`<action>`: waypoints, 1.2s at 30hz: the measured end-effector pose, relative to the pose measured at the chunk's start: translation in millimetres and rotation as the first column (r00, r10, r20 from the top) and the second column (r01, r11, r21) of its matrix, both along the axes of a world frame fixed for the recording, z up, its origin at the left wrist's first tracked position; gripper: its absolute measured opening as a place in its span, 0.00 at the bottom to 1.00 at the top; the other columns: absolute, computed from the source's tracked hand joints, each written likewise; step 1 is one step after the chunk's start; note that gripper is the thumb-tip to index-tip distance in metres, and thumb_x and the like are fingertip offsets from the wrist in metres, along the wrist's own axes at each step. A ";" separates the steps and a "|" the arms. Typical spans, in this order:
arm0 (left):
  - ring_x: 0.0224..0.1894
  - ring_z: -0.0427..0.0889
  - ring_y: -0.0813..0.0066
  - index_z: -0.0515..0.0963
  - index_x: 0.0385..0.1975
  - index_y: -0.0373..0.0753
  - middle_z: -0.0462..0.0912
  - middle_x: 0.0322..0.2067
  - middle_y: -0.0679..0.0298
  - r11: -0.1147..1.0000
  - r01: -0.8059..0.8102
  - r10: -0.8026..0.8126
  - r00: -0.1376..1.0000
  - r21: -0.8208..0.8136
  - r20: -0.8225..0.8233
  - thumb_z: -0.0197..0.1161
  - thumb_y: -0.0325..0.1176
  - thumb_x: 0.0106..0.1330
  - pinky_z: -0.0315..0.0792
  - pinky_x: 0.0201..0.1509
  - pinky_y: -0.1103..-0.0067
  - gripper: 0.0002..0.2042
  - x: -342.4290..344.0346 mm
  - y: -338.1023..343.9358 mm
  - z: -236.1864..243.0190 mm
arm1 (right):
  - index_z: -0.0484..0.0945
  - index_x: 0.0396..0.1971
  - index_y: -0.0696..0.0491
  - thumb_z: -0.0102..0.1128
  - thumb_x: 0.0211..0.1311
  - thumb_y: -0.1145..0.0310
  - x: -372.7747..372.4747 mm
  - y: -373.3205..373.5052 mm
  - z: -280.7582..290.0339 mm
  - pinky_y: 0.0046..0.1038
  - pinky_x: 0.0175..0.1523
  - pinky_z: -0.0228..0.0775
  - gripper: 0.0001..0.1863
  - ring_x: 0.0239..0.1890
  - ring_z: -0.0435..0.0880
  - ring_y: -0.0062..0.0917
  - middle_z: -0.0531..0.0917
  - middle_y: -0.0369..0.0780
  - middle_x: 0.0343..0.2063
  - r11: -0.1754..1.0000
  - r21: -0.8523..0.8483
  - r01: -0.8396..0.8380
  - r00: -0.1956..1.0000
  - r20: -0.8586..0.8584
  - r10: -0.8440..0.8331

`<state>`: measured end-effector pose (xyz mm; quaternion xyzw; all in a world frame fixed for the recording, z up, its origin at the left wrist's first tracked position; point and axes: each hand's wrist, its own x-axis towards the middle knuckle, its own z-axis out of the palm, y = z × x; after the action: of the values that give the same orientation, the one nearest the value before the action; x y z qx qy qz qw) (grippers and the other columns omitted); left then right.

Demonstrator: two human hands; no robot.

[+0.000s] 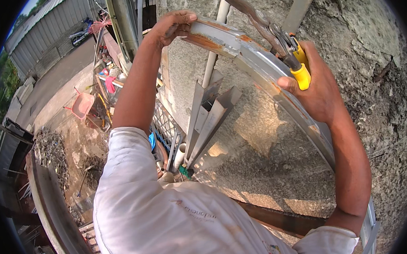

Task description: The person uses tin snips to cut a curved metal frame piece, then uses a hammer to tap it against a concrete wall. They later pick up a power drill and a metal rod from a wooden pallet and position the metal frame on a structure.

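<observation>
A long grey metal channel [263, 65] with rusty patches runs across in front of me, from upper left down to the right, beside a rough wall. At its upper left end my left hand [172, 26] is closed, fingers bent over the edge. My right hand [320, 85] is closed around the yellow handles of tin snips [301, 76], with the thumb against the channel. The dark, worn blades of the snips point to the upper left, above the channel. Part of the handles is hidden by my fingers.
Several metal channel offcuts [208, 120] stand upright below the channel, near a white pipe [180, 156]. A pale vertical pipe [210, 69] runs along the rough concrete wall [268, 140]. Far below left are a red wheelbarrow [82, 104], rubble [52, 157] and a motorcycle [82, 33].
</observation>
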<state>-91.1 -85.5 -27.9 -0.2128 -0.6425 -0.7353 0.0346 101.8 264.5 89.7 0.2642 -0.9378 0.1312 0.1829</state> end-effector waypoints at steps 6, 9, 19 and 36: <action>0.36 0.78 0.78 0.80 0.39 0.40 0.80 0.33 0.69 0.985 0.155 -0.153 0.988 0.080 -0.025 0.71 0.43 0.60 0.72 0.43 0.75 0.16 -26.3 -6.1 -6.7 | 0.64 0.63 0.51 0.62 0.52 0.32 -1.4 -4.2 0.3 0.43 0.56 0.69 0.47 0.53 0.78 0.42 0.78 0.47 0.48 0.999 0.034 -0.016 1.000 0.005 0.016; 0.32 0.77 0.79 0.79 0.35 0.39 0.81 0.30 0.67 0.999 0.011 -0.005 0.994 0.050 -0.111 0.72 0.40 0.59 0.70 0.38 0.78 0.13 12.1 -0.3 -3.9 | 0.64 0.63 0.51 0.60 0.53 0.30 -1.3 2.7 -0.5 0.44 0.56 0.69 0.47 0.53 0.78 0.42 0.78 0.47 0.48 0.999 0.036 -0.010 1.000 -0.014 0.010; 0.27 0.76 0.83 0.76 0.30 0.35 0.81 0.25 0.65 0.700 -0.694 0.597 0.698 -0.170 -0.395 0.74 0.36 0.57 0.68 0.32 0.84 0.14 176.6 93.1 15.2 | 0.65 0.63 0.50 0.59 0.49 0.26 -4.1 1.3 -4.6 0.44 0.56 0.70 0.50 0.53 0.78 0.43 0.78 0.47 0.47 1.000 0.019 -0.023 0.999 -0.029 0.024; 0.39 0.80 0.77 0.79 0.42 0.39 0.82 0.35 0.67 0.994 0.081 -0.072 0.991 0.073 -0.111 0.68 0.44 0.62 0.73 0.47 0.76 0.16 -14.6 -3.1 -17.0 | 0.64 0.62 0.50 0.57 0.50 0.25 -4.5 2.6 -4.6 0.44 0.54 0.71 0.50 0.51 0.79 0.43 0.78 0.47 0.46 0.999 0.045 -0.011 0.999 -0.047 0.013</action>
<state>-105.7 -88.6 -44.8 -0.2755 -0.6023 -0.7476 0.0494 97.3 267.2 85.0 0.2767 -0.9344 0.1049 0.1985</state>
